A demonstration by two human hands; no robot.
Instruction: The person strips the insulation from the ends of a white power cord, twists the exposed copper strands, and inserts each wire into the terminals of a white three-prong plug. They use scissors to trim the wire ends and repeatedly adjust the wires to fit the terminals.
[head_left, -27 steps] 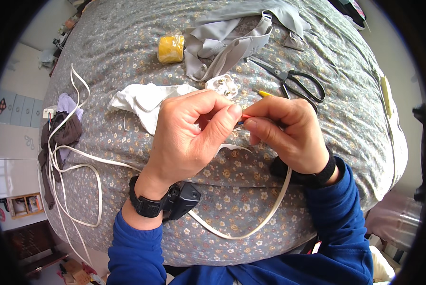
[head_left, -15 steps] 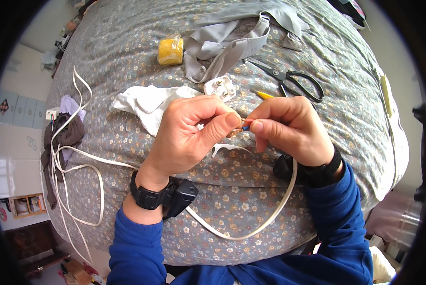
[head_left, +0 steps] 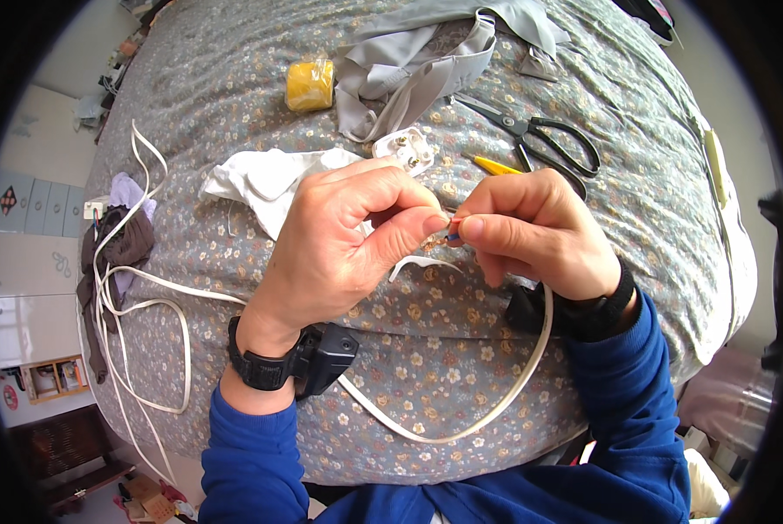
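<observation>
Near the middle of the bed, my left hand [head_left: 343, 236] has its thumb and index finger pinched at the tips of thin wires. My right hand [head_left: 531, 231] closes thumb and forefinger around the red and blue wires [head_left: 453, 235] just beside it. The wire tips are partly hidden by my fingers. A white cable [head_left: 496, 410] loops from beneath my right wrist toward my left forearm. Below the fingertips lies a curled white strip [head_left: 422, 261]. Just beyond my left hand rests an opened white plastic housing [head_left: 409, 148] with metal parts inside.
Black-handled scissors [head_left: 524, 131] and a yellow pointed piece [head_left: 493, 166] lie beyond my right hand. Farther off are a yellow tape roll [head_left: 309, 86] and grey fabric [head_left: 409, 65]. White cloth [head_left: 269, 188] sits at left, near coiled white cable [head_left: 186, 349]. Flowered bedding lies underneath.
My left fingertips have shifted slightly right, at the wire tips. My right hand has moved only a little and still grips the wires.
</observation>
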